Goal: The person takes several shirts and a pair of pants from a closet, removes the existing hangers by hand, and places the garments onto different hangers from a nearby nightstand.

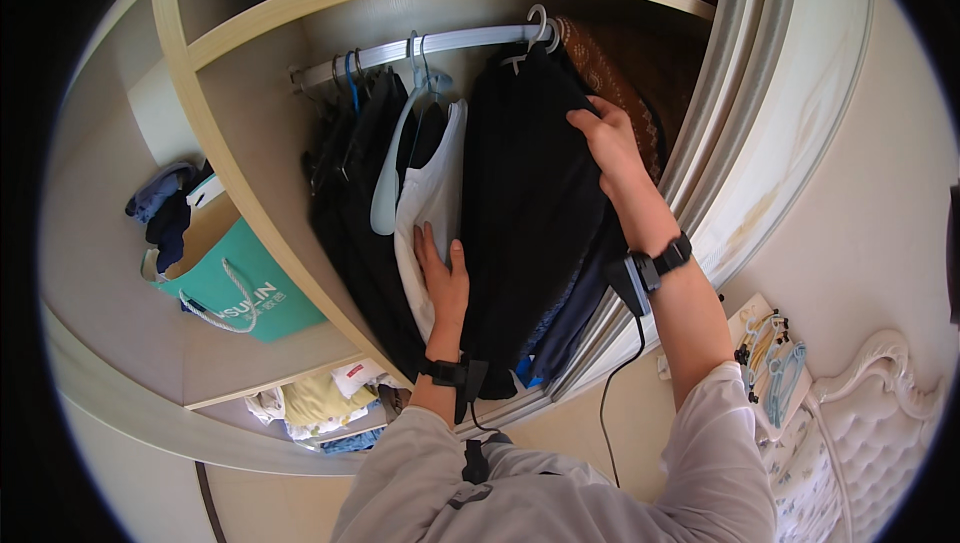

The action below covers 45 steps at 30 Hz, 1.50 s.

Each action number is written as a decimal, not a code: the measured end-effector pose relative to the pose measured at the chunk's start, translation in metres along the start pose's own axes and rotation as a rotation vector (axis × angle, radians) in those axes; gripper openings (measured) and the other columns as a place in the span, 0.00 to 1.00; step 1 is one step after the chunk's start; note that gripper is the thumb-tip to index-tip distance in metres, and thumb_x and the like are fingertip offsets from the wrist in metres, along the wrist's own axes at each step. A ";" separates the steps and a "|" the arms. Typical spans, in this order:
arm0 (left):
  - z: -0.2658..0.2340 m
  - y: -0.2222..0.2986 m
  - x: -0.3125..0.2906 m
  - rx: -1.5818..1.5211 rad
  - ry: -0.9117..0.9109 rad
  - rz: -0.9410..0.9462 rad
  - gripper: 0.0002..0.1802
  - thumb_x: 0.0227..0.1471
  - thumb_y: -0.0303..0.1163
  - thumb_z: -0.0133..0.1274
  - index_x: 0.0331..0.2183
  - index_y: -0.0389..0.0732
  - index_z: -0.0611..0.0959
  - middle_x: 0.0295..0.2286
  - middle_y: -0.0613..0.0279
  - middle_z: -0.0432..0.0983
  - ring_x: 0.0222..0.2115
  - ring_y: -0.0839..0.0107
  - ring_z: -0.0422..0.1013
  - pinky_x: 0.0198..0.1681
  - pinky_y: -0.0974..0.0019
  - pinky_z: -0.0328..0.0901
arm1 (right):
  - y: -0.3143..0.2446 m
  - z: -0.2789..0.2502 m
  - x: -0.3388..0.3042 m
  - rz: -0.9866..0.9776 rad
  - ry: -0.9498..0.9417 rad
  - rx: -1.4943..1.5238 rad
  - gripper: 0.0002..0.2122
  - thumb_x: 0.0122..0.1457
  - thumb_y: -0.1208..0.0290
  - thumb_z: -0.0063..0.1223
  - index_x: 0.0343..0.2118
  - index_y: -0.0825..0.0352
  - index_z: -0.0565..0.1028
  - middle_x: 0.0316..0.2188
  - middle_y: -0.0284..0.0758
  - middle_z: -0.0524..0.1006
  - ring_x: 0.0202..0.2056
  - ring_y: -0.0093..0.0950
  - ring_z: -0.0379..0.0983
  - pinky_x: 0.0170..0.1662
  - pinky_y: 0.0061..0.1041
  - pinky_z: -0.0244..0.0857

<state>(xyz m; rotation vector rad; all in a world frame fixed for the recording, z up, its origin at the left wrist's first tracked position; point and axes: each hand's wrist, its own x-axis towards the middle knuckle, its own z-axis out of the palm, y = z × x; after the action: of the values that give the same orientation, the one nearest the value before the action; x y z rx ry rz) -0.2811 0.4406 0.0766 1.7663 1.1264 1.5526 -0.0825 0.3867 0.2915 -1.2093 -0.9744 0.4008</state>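
Observation:
Inside an open wardrobe, a long black garment (520,173) hangs from a pale hanger (540,23) on the metal rail (380,51). My right hand (608,140) pinches the upper right edge of this black garment. To its left hangs a white garment (440,173), with a light blue hanger (388,178) beside it. My left hand (443,283) lies against the lower part of the white garment, fingers stretched and apart. Several dark clothes (350,173) hang further left, their lower ends partly covered by one another.
A teal paper bag (290,293) with clothes in it stands in the left compartment. Folded clothes (325,398) lie on a shelf below. A brown patterned garment (620,73) hangs at the right. Sliding door frames (700,163) border the opening. Hangers (785,373) lie near a padded headboard (880,423).

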 end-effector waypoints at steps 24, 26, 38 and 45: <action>0.144 0.089 -0.235 -0.506 -0.970 0.497 0.29 0.55 0.27 0.48 0.57 0.37 0.60 0.59 0.45 0.49 0.60 0.52 0.50 0.58 0.55 0.54 | 0.173 -0.159 -0.310 0.579 0.465 -0.108 0.14 0.56 0.64 0.49 0.39 0.69 0.76 0.31 0.40 0.79 0.35 0.30 0.75 0.41 0.28 0.67; 0.154 0.099 -0.298 -0.608 -1.238 0.446 0.25 0.54 0.26 0.47 0.54 0.35 0.65 0.58 0.45 0.53 0.58 0.52 0.53 0.56 0.57 0.55 | 0.186 -0.198 -0.370 0.578 0.643 -0.187 0.14 0.57 0.62 0.49 0.37 0.69 0.77 0.27 0.36 0.78 0.32 0.25 0.74 0.38 0.26 0.67; 0.137 0.205 -0.579 -0.500 -1.982 0.682 0.21 0.53 0.30 0.52 0.49 0.37 0.71 0.53 0.48 0.61 0.54 0.52 0.60 0.55 0.58 0.58 | 0.147 -0.374 -0.748 0.679 1.532 0.096 0.10 0.58 0.67 0.46 0.34 0.69 0.76 0.26 0.31 0.77 0.27 0.21 0.73 0.28 0.20 0.68; 0.103 0.300 -0.746 -0.606 -2.231 0.917 0.15 0.52 0.31 0.53 0.43 0.40 0.77 0.48 0.57 0.69 0.47 0.60 0.68 0.49 0.62 0.63 | 0.144 -0.447 -0.983 0.882 1.946 -0.032 0.07 0.56 0.74 0.43 0.31 0.65 0.76 0.24 0.29 0.75 0.25 0.19 0.70 0.26 0.19 0.64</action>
<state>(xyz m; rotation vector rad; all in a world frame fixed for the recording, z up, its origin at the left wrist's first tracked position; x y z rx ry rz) -0.1032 -0.3317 -0.0928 1.9894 -1.1462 -0.4627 -0.2365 -0.5411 -0.2591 -1.3186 1.2420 -0.2314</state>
